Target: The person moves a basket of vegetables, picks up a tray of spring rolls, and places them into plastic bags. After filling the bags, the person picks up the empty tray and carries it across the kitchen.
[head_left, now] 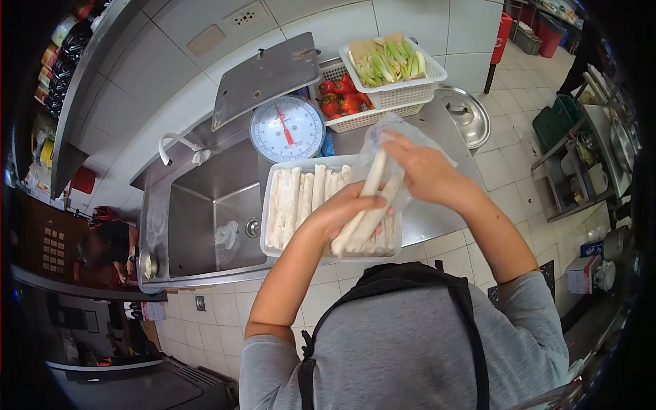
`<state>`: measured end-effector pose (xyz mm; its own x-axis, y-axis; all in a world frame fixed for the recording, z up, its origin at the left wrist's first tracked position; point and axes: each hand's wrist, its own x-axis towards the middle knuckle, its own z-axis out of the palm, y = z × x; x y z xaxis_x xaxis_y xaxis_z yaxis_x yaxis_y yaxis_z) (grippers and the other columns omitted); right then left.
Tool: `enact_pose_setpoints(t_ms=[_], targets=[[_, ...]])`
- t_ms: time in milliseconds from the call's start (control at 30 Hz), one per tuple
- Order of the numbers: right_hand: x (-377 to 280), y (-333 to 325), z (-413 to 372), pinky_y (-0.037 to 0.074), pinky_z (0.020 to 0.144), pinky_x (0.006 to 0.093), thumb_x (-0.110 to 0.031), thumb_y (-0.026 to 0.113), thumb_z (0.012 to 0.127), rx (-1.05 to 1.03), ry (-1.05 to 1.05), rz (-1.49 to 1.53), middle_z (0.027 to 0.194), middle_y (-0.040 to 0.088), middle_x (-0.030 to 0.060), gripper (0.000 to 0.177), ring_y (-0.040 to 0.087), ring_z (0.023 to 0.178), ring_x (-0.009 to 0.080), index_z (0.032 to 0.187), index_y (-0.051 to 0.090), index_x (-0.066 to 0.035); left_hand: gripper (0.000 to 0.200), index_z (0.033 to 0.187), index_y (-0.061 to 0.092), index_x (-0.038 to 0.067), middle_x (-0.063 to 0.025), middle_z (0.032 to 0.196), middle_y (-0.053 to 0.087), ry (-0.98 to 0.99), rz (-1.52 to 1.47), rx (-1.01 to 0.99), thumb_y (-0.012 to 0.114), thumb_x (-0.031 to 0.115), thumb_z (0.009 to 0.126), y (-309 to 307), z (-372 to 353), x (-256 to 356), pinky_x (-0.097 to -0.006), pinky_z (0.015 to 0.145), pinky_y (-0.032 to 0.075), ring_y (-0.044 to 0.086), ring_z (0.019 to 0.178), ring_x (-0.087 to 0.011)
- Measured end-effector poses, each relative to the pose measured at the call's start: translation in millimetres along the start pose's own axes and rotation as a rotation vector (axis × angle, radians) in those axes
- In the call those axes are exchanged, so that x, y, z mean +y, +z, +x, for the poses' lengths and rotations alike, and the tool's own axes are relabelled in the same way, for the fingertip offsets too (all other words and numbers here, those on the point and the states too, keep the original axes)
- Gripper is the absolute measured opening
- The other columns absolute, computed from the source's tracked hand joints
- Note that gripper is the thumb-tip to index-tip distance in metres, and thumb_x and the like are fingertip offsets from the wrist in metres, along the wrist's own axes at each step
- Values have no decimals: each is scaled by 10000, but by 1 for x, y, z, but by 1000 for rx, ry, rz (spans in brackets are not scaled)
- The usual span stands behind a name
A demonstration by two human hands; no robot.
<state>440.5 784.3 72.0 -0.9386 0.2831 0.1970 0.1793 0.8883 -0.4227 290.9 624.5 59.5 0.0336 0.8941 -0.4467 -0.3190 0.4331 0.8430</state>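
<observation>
Steel counter (441, 215) against a tiled wall, tiled floor too. The sink (195, 205) is on the left, with the dial scale (288, 130), a grey board (270, 72) and baskets of red veg (345, 101) and greens (393, 63) at the back. A white tub (307, 257) of pale sticks (290, 198) sits right beside the sink. The left hand (348, 208) is wrapped round a few more sticks, held above the tub — thumb across them. The right hand (425, 167) is bent over their top ends, touching a clear bag (427, 137) — can't tell how tightly it's closed.
</observation>
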Motion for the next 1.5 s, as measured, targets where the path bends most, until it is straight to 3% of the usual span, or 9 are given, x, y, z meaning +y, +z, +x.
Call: enact_pose_setpoints(t_ms=[267,533,633,733,800,867,1033,1233,1500], targets=[[-26,11,-24,539,815,464,54,600,732,63,-314,48,1519,399,158,644,627,1048,407,1357,482,-52,447,1316,511,8,-140,1200,629,84,-115,56,629,158,912,5,88,5,-340,792,547,652,978,-206],[12,1,-46,534,796,445,95,524,735,229,0,64,1473,457,154,610,614,1045,396,1328,493,-42,522,1399,465,21,-119,1347,573,-16,250,-29,624,140,917,43,148,-10,-364,979,478,571,1213,-234],[23,-5,-48,531,755,448,101,533,729,243,100,77,1532,390,116,652,632,1011,386,1362,475,-45,496,1397,496,38,-108,1293,616,85,527,-43,623,158,933,9,202,-66,-359,990,463,597,1165,-225],[19,-18,-49,529,727,442,113,533,719,201,150,123,1560,355,104,662,642,994,377,1361,481,-39,355,1282,606,33,-114,1179,675,208,880,-102,616,152,948,31,128,-20,-348,960,482,620,1101,-207],[20,-21,-48,528,716,435,125,526,710,207,136,118,1560,354,107,644,646,981,373,1335,499,-26,262,1172,671,6,-132,1057,709,421,651,-95,613,143,957,24,81,-10,-342,936,497,636,1032,-208],[20,-19,-49,528,709,431,136,517,701,233,106,92,1559,356,108,615,651,970,369,1299,519,-8,223,1139,688,-1,-139,995,716,372,452,153,604,98,957,2,33,1,-329,926,499,641,985,-194],[17,-10,-40,523,717,431,143,505,692,152,98,79,1567,346,89,607,647,994,352,1278,535,-12,628,1379,472,-11,-217,1114,622,271,1370,817,718,241,860,-51,32,-101,-433,819,536,660,900,-322],[15,-5,-28,522,720,449,128,519,697,148,94,99,1558,365,73,528,656,964,352,1211,554,14,698,1378,402,-14,-259,1169,548,200,1060,891,700,131,764,-12,50,-115,-503,837,506,596,1029,-423],[21,-7,-28,521,737,442,127,503,697,147,116,118,1561,361,62,547,647,1002,349,1224,553,-10,432,1175,525,-44,-231,1075,537,129,1378,1092,634,71,773,-65,1,-106,-475,835,501,562,990,-398]])
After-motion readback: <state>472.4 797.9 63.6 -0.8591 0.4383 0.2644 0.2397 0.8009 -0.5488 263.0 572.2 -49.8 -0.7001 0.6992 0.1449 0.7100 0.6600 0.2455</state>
